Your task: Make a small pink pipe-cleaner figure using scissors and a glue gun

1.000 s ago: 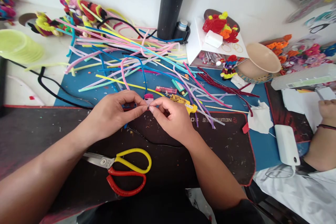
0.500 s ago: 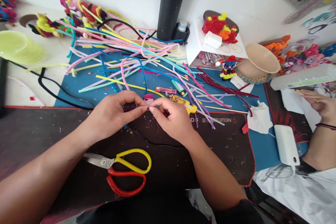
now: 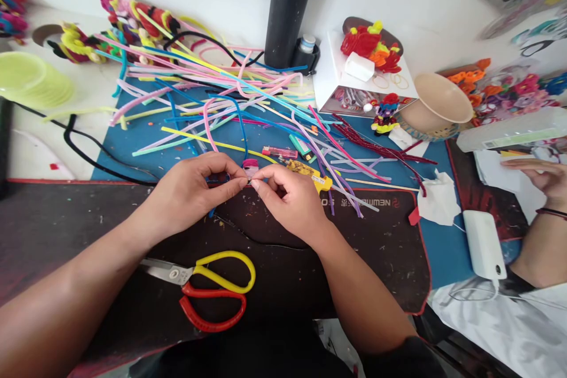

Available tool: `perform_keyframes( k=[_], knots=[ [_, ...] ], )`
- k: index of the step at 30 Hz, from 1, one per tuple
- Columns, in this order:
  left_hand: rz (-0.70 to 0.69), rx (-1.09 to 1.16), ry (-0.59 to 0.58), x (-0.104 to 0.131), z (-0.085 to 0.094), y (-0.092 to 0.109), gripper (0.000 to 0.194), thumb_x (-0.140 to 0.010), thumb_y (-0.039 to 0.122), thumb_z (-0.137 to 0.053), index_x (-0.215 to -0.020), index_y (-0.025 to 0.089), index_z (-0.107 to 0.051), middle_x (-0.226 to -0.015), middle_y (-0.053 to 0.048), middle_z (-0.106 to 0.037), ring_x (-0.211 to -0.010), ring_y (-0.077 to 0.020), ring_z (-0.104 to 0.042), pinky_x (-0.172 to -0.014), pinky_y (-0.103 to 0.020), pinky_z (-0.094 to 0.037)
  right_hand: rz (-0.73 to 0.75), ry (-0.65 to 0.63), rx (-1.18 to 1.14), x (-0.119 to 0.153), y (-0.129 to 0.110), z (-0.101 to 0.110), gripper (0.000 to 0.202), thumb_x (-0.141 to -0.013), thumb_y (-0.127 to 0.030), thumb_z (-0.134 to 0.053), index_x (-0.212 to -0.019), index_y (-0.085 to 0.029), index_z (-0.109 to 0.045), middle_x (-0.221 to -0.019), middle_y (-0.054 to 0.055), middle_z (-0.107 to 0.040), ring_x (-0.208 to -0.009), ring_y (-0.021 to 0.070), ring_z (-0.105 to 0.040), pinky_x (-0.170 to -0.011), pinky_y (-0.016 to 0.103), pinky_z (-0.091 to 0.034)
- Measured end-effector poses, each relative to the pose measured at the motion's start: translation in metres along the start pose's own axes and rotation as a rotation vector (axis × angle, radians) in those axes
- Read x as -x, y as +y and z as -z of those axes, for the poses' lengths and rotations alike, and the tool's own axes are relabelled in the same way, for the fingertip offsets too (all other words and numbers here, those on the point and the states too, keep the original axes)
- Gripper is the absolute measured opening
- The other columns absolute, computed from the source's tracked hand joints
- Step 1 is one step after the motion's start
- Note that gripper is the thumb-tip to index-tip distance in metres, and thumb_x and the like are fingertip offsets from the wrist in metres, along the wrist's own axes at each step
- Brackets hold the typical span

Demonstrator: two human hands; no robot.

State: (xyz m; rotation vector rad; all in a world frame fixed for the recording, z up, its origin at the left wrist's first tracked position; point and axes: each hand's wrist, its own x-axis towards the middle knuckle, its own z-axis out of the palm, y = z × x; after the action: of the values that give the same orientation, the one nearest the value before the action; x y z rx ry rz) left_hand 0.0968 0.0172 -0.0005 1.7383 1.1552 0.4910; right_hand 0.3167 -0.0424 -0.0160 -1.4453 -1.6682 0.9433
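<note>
My left hand (image 3: 195,192) and my right hand (image 3: 290,198) meet fingertip to fingertip above the dark desk mat (image 3: 283,283). Thumb and forefinger of each are pinched together on something tiny and dark, too small to name. Just behind the fingertips lies a small pink piece (image 3: 250,169). A yellow hot glue gun (image 3: 308,172), partly covered by my right hand, sits beyond it. Scissors (image 3: 208,283) with one yellow and one red handle rest on the mat below my left wrist. A thin black cable (image 3: 266,243) runs across the mat under my hands.
Many coloured pipe cleaners (image 3: 212,94) are heaped behind my hands. Two lighters (image 3: 280,152), a black bottle (image 3: 290,12), a white box (image 3: 349,65) and a beige bowl (image 3: 436,100) stand farther back. At right are a white power bank (image 3: 484,245) and another person's hand (image 3: 543,177).
My hands stay almost still, fingertips shifting only slightly at the pinch. At the right, the other person's hand has moved a little downward near the white papers.
</note>
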Motion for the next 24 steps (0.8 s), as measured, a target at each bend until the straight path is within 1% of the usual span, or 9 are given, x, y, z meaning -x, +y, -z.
perform_keyframes(
  k=[4,9,18,24],
  knots=[
    [-0.013,0.005,-0.011,0.0007,-0.0004,0.0001,0.03,-0.094,0.057,-0.073,-0.093,0.028,-0.082,-0.096,-0.001,-0.079,-0.093,-0.0235,-0.07,-0.085,-0.032,-0.054,-0.006,-0.003,0.01,-0.0002,0.0,0.0002,0.019,-0.105,-0.037,-0.069,-0.108,-0.023,-0.082,-0.065,-0.005,-0.061,-0.058,0.0124,-0.053,-0.064,0.027,-0.043],
    [-0.014,0.033,-0.032,0.0015,-0.0011,-0.0004,0.03,-0.096,0.057,-0.073,-0.093,0.028,-0.082,-0.095,-0.001,-0.079,-0.092,-0.0224,-0.07,-0.082,-0.031,-0.053,0.003,0.0,0.009,0.0003,-0.0001,0.0008,0.019,-0.106,-0.036,-0.069,-0.109,-0.023,-0.083,-0.066,-0.005,-0.063,-0.058,0.0124,-0.054,-0.063,0.027,-0.043],
    [0.009,0.067,-0.042,0.0009,0.0003,-0.0017,0.032,-0.094,0.058,-0.076,-0.095,0.027,-0.084,-0.097,-0.002,-0.08,-0.094,-0.0231,-0.072,-0.085,-0.031,-0.056,-0.008,-0.006,0.012,0.0004,-0.001,0.0007,0.02,-0.106,-0.037,-0.069,-0.109,-0.023,-0.083,-0.067,-0.005,-0.065,-0.058,0.0124,-0.054,-0.063,0.027,-0.044],
    [0.007,0.063,-0.054,0.0,-0.0005,-0.0015,0.031,-0.093,0.057,-0.076,-0.094,0.027,-0.084,-0.098,-0.003,-0.081,-0.092,-0.0239,-0.072,-0.081,-0.031,-0.056,-0.002,-0.009,0.015,0.0,-0.0011,0.001,0.019,-0.106,-0.037,-0.07,-0.109,-0.023,-0.083,-0.069,-0.004,-0.067,-0.059,0.0126,-0.056,-0.064,0.027,-0.045]
  ],
)
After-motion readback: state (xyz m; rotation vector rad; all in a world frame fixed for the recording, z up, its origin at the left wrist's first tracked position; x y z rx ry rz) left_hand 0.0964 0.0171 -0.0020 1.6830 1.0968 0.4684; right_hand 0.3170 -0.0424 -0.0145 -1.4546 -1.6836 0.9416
